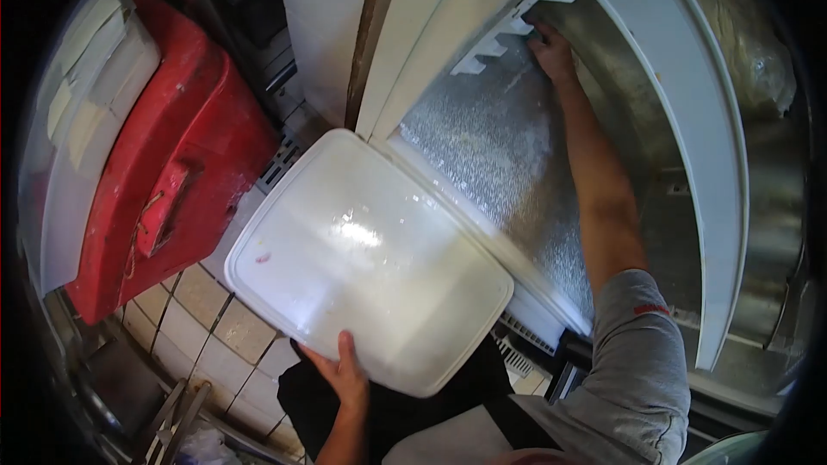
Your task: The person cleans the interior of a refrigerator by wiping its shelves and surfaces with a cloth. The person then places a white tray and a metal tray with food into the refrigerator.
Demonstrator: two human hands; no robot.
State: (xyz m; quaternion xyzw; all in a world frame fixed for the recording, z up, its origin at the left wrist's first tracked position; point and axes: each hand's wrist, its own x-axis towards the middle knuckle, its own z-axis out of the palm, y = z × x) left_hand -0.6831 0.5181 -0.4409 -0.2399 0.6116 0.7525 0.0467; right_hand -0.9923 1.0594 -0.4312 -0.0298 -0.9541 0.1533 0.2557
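A broad white plastic tray [379, 267] with rounded corners and a low rim is in front of my body; it could also be a lid. My left hand [340, 372] grips its near edge, thumb on top and fingers underneath. Wet-looking glare and a small reddish mark show on its surface. My right arm reaches into an open cabinet with a shiny, speckled metal surface [491, 146]. At the far end of it, my right hand [552, 50] has its fingers curled beside white toothed brackets [493, 45]. Something small and greenish shows at these fingers, too unclear to name.
A large red plastic container [185, 129] with a rope on its handle stands at left, translucent white bins [103, 95] against it. A curved white panel [702, 120] borders the cabinet on the right. Below is a tiled floor [207, 327] with drain grates.
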